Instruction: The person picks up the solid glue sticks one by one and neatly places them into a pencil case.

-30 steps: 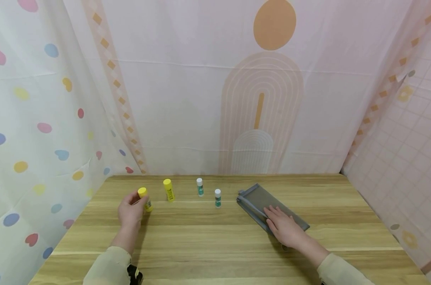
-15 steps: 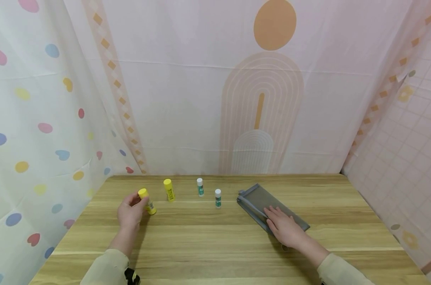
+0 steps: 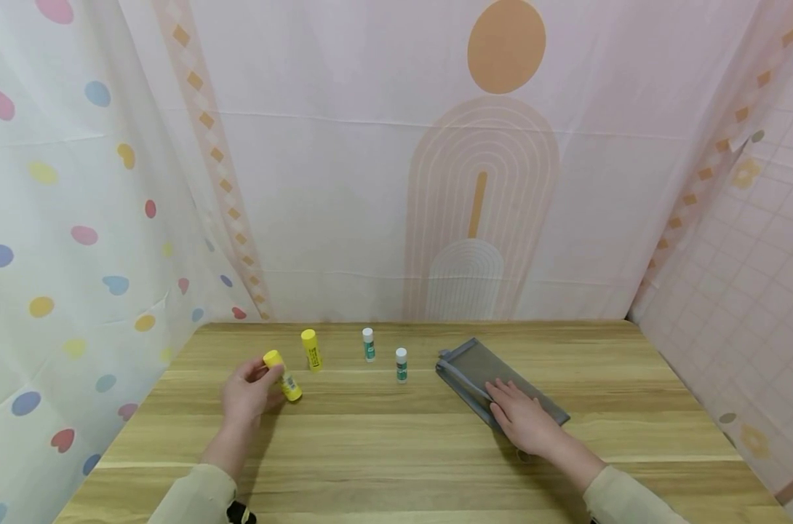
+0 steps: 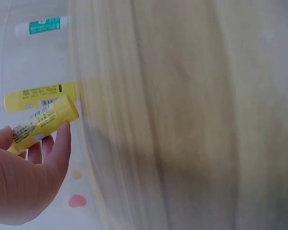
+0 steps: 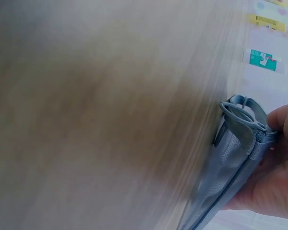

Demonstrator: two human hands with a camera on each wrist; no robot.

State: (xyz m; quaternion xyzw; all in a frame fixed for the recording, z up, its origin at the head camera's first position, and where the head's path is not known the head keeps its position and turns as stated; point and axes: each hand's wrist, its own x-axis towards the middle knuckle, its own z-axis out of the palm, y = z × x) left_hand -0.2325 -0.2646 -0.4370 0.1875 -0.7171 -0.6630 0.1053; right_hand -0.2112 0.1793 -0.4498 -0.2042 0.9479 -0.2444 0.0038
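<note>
My left hand (image 3: 244, 397) pinches a yellow glue stick (image 3: 292, 388) near its upper end, between thumb and fingers. The stick leans, its lower end slanting right, close over the wooden table. In the left wrist view this glue stick (image 4: 45, 120) shows printed text, and the thumb and fingers lie on both sides of it. My right hand (image 3: 524, 421) rests with fairly straight fingers on a grey mesh zipper pouch (image 3: 478, 364). In the right wrist view the pouch (image 5: 225, 165) gapes at its zippered edge, beside the thumb.
A second yellow glue stick (image 3: 311, 351) stands upright just beyond the left hand. Two smaller white-capped glue sticks with green labels, a back one (image 3: 369, 345) and a front one (image 3: 401, 366), stand mid-table. Patterned curtains (image 3: 331, 182) hang behind the wooden table (image 3: 370, 458).
The left hand has moved slightly right with the yellow glue stick, whose lower end has swung right and toward me so it tilts more. The right hand and pouch have stayed still.
</note>
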